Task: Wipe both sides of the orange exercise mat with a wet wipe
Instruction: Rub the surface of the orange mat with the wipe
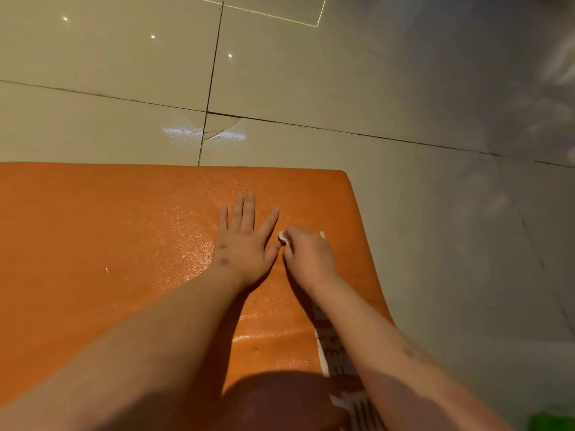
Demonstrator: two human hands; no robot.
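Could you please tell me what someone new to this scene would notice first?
The orange mat fills the lower left of the view, lying on a pale tiled floor. Towards its right edge the left hand lies flat on it with fingers spread. Right beside it, the right hand curls round a small white wipe.

Bare arms point(149, 343), with small round marks point(223, 261) dotting the left hand point(241, 247).

Glossy beige floor tiles point(124, 57) spread beyond the fingers point(249, 208), crossed by dark grout lines point(214, 57). Straight ahead of them a tile corner point(222, 127) is cracked, with pale light glints point(182, 132) on the sheen.
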